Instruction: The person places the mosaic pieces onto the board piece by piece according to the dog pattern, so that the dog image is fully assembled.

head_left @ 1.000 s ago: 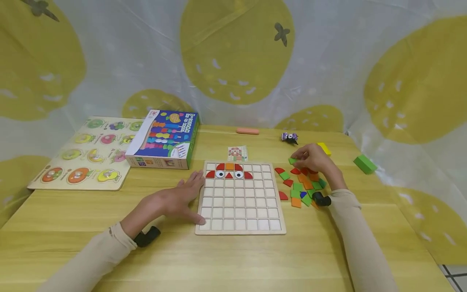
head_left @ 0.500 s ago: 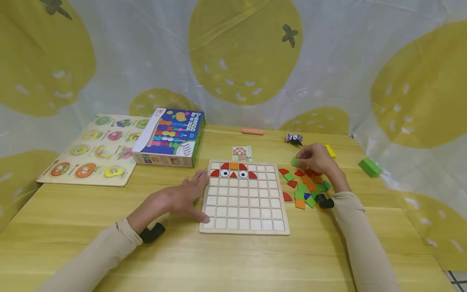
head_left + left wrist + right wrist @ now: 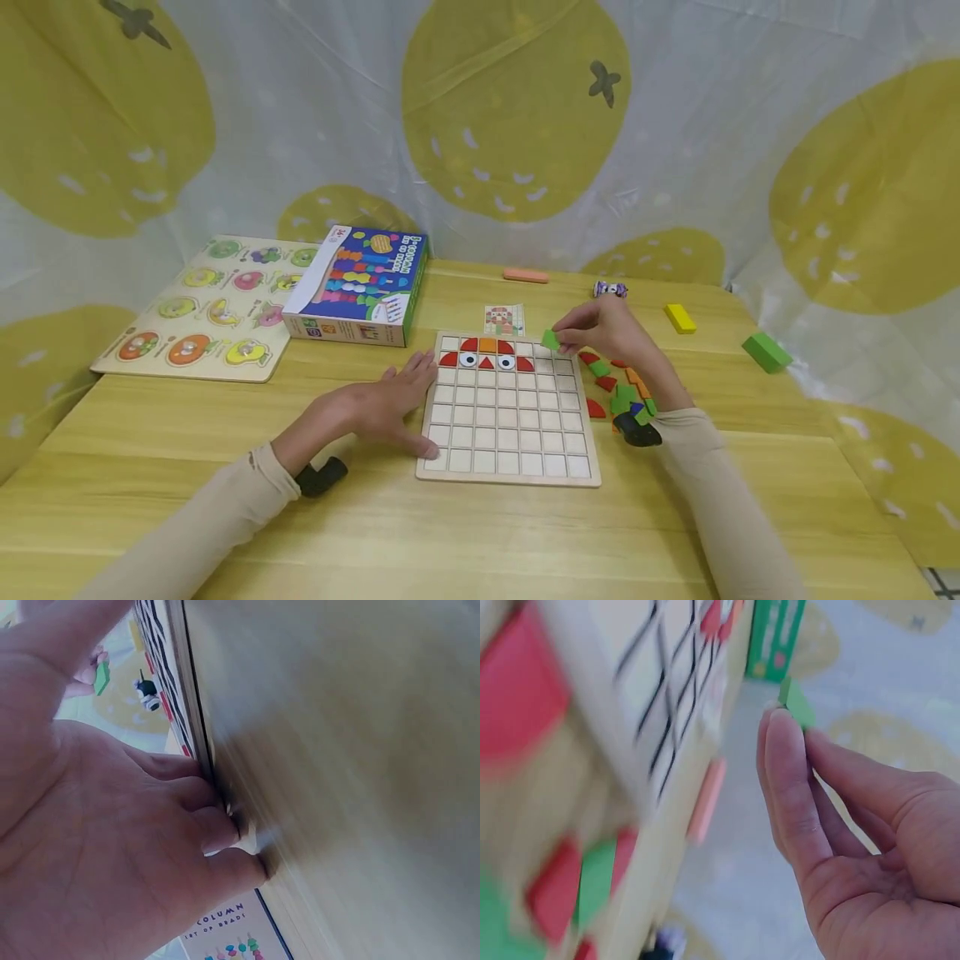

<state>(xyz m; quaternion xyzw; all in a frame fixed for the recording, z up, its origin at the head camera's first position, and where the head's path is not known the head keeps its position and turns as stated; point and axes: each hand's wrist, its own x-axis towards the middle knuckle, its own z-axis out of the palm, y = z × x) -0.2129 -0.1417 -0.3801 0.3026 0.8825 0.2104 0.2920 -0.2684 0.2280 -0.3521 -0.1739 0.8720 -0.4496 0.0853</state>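
Room: a draped cloth backdrop [image 3: 675,125], white with large yellow fruit shapes, hangs close behind and to the right of the table.

Surface: a pale wooden table [image 3: 480,533], light grain, level.

Fruit peg puzzle [image 3: 202,308]: flat at the far left, partly under the bead-game box [image 3: 360,285], which lies beside it.

Grid board [image 3: 508,408]: square wooden tray of small cells in the middle of the table. Only its two far rows hold pieces: red curved shapes, an orange square, two eye tiles, a red triangle. All other cells are bare.

Left hand [image 3: 382,406]: lies flat on the table, fingers straight and a little spread, tips touching the board's left edge; the left wrist view shows fingertips [image 3: 221,836] pressed against that edge.

Right hand [image 3: 611,332]: raised above the board's far right corner, thumb and forefinger pinching a green tile [image 3: 551,339]. This hand is the nearer to the bare cells on the right of the far rows; the tile sits at the fingertips, on their board-ward side, just over those cells. In the right wrist view the tile [image 3: 796,703] pokes out past the fingertips [image 3: 780,731], probably held by one edge, though blur hides the exact tilt.

Loose tile pile [image 3: 618,387]: red, green and orange pieces, right of the board, under the right forearm.

Green block [image 3: 767,352] and yellow block [image 3: 680,317]: far right, well apart.

Pattern card [image 3: 504,319]: just beyond the board.
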